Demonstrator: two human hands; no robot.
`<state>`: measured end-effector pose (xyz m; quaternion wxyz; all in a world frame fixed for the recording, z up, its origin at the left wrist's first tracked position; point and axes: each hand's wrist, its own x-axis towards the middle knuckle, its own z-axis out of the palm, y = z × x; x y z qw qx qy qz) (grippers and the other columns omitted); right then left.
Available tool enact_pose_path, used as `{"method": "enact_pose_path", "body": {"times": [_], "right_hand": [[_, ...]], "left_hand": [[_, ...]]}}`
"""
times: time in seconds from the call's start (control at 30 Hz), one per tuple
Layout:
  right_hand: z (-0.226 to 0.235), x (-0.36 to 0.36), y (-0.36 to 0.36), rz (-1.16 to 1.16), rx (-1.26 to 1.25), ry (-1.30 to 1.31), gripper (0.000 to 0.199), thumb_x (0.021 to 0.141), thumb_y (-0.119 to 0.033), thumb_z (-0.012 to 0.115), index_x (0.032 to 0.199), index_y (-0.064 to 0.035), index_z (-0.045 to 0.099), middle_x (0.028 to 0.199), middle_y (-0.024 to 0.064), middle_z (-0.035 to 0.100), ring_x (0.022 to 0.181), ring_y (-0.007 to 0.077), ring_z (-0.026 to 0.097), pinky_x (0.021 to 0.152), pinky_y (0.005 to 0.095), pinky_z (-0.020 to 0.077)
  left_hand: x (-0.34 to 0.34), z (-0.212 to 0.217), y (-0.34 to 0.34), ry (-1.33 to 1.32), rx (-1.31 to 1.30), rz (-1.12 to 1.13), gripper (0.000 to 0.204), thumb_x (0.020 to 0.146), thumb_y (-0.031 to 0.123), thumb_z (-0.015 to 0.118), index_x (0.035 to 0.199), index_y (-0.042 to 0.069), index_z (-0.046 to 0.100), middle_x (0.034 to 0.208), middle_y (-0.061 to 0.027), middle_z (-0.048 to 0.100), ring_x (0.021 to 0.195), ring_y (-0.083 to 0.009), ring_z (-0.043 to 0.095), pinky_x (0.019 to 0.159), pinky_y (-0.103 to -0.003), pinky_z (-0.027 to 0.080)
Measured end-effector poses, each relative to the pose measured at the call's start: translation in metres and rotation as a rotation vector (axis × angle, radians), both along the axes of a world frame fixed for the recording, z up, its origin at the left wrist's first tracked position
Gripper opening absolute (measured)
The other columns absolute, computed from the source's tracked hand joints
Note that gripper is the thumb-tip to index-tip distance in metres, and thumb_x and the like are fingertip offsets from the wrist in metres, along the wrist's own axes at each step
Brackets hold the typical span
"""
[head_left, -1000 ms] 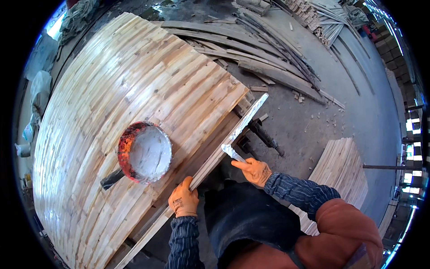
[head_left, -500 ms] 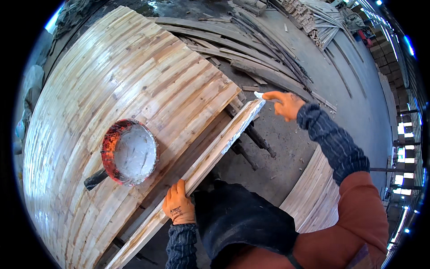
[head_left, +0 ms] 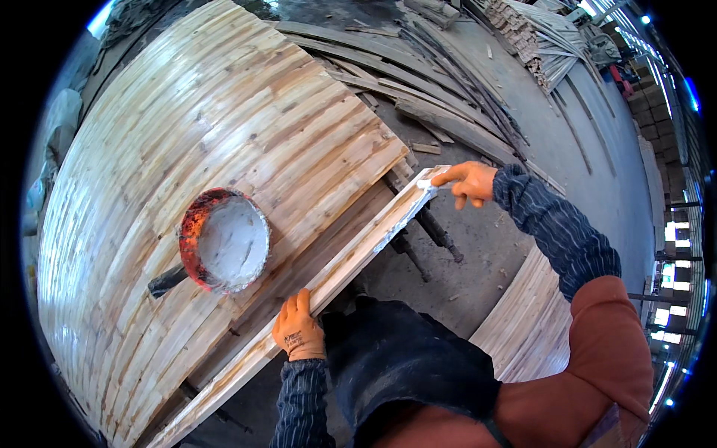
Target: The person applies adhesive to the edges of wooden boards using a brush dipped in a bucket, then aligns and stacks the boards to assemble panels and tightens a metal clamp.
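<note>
My left hand [head_left: 300, 328], in an orange glove, is wrapped over the edge of a long narrow wooden board [head_left: 351, 261] standing on edge beside the panel. My right hand [head_left: 470, 184], also gloved in orange, is at the board's far end, index finger stretched along it and the other fingers curled. White paste [head_left: 424, 185] lies at its fingertip; a small paste-coated thing seems held there, mostly hidden. More paste coats the board's edge. A red-and-black pan [head_left: 193, 231] with a dark handle [head_left: 167, 281] holds white paste and rests on the large laminated wood panel [head_left: 299, 134].
Dark metal bars [head_left: 439, 231] stick out beneath the board's far end. Loose planks [head_left: 455, 123] lie on the floor ahead, with stacked wood strips [head_left: 515, 37] farther back. Another wood panel [head_left: 523, 321] lies to my right.
My right hand has moved slightly down and in, bringing the white-coated tip from just beyond the board's end onto its top edge. My left hand keeps its hold.
</note>
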<state>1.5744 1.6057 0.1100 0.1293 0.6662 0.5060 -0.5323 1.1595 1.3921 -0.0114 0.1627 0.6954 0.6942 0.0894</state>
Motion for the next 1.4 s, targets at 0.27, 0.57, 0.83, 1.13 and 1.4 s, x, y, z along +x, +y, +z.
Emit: {"method": "enact_pose_path", "body": {"times": [0.27, 0.57, 0.83, 1.13, 1.4], "right_hand": [[0.007, -0.057, -0.083, -0.197, -0.101, 0.436, 0.045, 0.104, -0.02, 0.053, 0.149, -0.0164, 0.057, 0.085, 0.0072, 0.07, 0.046, 0.0061, 0.044, 0.044, 0.0237, 0.0395], [-0.103, -0.136, -0.197, 0.26, 0.901, 0.105, 0.053, 0.096, -0.017, 0.066, 0.144, -0.0369, 0.058, 0.089, 0.0159, 0.063, 0.073, 0.0407, 0.066, 0.066, 0.0486, 0.0559], [-0.063, -0.203, -0.175, 0.151, 0.678, 0.547, 0.047, 0.099, -0.014, 0.061, 0.144, -0.0243, 0.058, 0.11, 0.0173, 0.071, 0.092, 0.0373, 0.071, 0.083, 0.0437, 0.058], [-0.009, -0.346, -0.022, 0.559, 0.433, 0.315, 0.063, 0.098, -0.012, 0.048, 0.159, -0.0181, 0.032, 0.111, 0.0184, 0.074, 0.074, 0.0348, 0.072, 0.077, 0.0452, 0.0578], [-0.032, -0.467, 0.023, 1.049, 0.411, -0.397, 0.061, 0.099, -0.014, 0.046, 0.159, -0.0153, 0.034, 0.124, 0.0213, 0.071, 0.109, 0.0373, 0.072, 0.086, 0.0515, 0.0571]], "left_hand": [[-0.004, 0.008, 0.009, -0.088, -0.18, 0.007, 0.05, 0.073, 0.009, 0.081, 0.119, 0.021, 0.067, 0.113, -0.006, 0.073, 0.109, -0.029, 0.068, 0.091, -0.042, 0.055], [-0.015, 0.008, 0.026, -0.062, -0.374, 0.0, 0.044, 0.084, 0.02, 0.076, 0.127, 0.025, 0.066, 0.118, -0.0078, 0.073, 0.114, -0.0312, 0.067, 0.096, -0.043, 0.053], [-0.043, 0.002, 0.002, -0.045, -0.219, 0.018, 0.044, 0.077, 0.022, 0.082, 0.117, 0.019, 0.066, 0.104, -0.0053, 0.072, 0.104, -0.0291, 0.069, 0.091, -0.044, 0.052], [-0.17, 0.005, -0.057, 0.081, -0.316, -0.001, 0.041, 0.075, 0.021, 0.081, 0.113, 0.018, 0.066, 0.105, -0.0056, 0.073, 0.105, -0.0296, 0.069, 0.087, -0.045, 0.054], [-0.192, 0.014, -0.008, 0.012, -0.27, -0.01, 0.032, 0.081, 0.018, 0.074, 0.113, 0.018, 0.067, 0.104, -0.0078, 0.074, 0.102, -0.0311, 0.07, 0.084, -0.046, 0.055]]}}
